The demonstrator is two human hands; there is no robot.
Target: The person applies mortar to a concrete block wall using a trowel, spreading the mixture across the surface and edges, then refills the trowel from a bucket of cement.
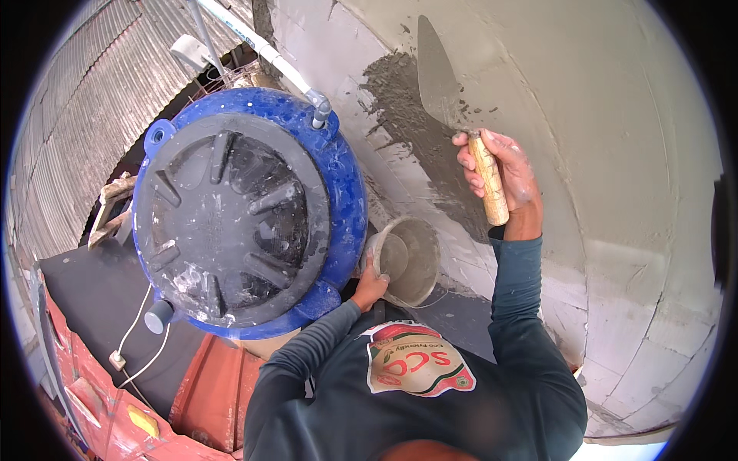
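My right hand (513, 165) is closed around the wooden handle of a trowel (490, 180). Its pointed metal blade reaches up and away from the hand, against or just off the wall; I cannot tell which. A dark, rough patch of wet mortar (430, 150) lies on the wall (576, 115) beside the blade. Lower down, my left hand (370, 286) grips the near left rim of a grey, mortar-smeared bucket (421, 257). The bucket is tilted, and its inside shows grey residue. Part of the left hand's fingers is hidden behind the rim.
A large blue water tank (346, 184) with a black lid (231, 215) stands close on my left. A white pipe (261, 48) runs into its top. Corrugated roofing (92, 84) lies at the far left, red roof sheets (215, 392) below, with a white cable (154, 357) alongside.
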